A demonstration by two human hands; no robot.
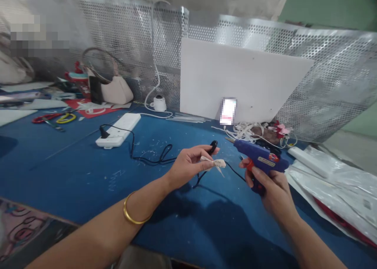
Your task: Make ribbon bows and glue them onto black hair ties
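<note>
Pinched between the thumb and fingers of my left hand (191,162) is a small white bow-shaped ribbon piece (219,163) with dark printing. A slim black piece (214,145) shows at my left fingertips, and a dark loop hangs below the hand; I cannot tell if they are one thing. My right hand (269,180) is wrapped round the handle of a blue hot glue gun (259,155), with fingers at its orange trigger. Its nozzle points left, above and apart from the white bow. A black cord (153,161) runs across the blue table behind my left hand.
A white power strip (119,131) with a black plug lies left. Behind are a lit phone (227,111), a white board (235,76), tangled white ribbon (243,131) and a small white camera (159,103). Scissors (55,118) and a handbag (116,89) are left, plastic bags (341,182) right.
</note>
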